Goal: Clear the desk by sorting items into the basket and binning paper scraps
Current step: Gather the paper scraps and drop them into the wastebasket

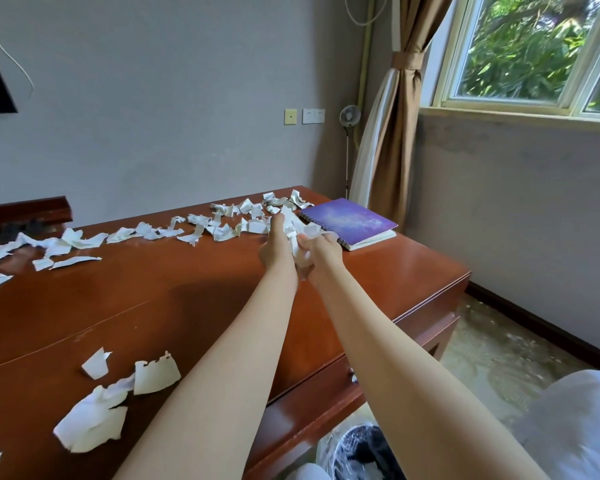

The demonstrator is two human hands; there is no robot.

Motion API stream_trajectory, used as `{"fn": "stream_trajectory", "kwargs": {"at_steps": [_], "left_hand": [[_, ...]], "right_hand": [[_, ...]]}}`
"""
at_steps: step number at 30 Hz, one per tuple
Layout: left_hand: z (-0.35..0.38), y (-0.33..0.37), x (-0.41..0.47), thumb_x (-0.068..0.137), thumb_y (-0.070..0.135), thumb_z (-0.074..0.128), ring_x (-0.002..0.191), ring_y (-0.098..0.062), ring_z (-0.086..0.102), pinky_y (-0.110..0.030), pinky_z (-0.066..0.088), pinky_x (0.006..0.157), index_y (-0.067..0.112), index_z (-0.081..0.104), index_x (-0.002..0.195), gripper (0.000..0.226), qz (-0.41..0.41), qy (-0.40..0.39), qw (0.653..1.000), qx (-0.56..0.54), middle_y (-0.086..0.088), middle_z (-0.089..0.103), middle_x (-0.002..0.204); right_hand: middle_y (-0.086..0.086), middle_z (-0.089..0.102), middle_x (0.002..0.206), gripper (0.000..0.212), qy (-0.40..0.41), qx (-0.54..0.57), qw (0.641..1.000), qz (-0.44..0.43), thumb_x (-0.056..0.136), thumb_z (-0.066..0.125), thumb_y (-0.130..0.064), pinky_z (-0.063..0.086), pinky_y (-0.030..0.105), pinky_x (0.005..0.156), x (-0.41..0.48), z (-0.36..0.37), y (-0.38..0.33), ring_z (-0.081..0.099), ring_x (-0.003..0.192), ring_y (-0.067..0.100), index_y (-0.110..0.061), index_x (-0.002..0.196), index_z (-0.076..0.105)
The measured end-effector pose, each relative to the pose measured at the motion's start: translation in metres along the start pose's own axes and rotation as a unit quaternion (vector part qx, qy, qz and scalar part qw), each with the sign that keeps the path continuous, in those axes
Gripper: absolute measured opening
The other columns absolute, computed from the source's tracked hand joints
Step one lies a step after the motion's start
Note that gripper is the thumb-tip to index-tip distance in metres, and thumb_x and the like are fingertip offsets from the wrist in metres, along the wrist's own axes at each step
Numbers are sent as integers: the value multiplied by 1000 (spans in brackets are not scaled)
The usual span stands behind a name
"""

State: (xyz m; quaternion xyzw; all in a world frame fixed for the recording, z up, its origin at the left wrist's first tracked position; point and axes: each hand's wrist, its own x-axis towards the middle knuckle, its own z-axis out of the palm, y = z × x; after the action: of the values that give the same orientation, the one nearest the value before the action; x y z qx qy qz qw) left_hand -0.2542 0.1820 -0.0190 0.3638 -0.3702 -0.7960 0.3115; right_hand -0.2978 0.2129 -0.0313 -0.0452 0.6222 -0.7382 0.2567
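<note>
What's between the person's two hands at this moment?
A crumpled bunch of white paper scraps fills the gap between the left hand and right hand, touching both, over the desk, as the head view shows.

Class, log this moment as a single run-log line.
phase: gathering | left hand: holds paper wad | right hand: holds paper wad | loose scraps: many on desk | notebook: closed on desk

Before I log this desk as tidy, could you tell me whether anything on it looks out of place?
Yes. Torn paper scraps are strewn along the far side of the desk, with more near its front left corner. The left hand and right hand hold a bunch of them beside the purple notebook, which lies flat.
</note>
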Motion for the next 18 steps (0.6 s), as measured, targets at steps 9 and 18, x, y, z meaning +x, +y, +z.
{"fn": "stream_trajectory", "kwargs": {"at_steps": [9,18], "left_hand": [[17,-13,-32,89,27,53,79,-26,58,-34,48,73,11,52,68,26,5,-2,998,59,-15,64,94],[49,-44,-51,94,27,41,104,-25,61,-28,48,90,7,62,107,31,62,-44,981,179,-7,63,116]], "right_hand": [[6,56,80,26,59,20,997,-37,90,55,-6,43,30,73,-23,-24,-6,54,85,22,-18,67,46],[-3,48,73,9,83,45,993,-75,95,45,-8,37,7,40,-35,-74,-10,48,63,9,-11,90,52]]}}
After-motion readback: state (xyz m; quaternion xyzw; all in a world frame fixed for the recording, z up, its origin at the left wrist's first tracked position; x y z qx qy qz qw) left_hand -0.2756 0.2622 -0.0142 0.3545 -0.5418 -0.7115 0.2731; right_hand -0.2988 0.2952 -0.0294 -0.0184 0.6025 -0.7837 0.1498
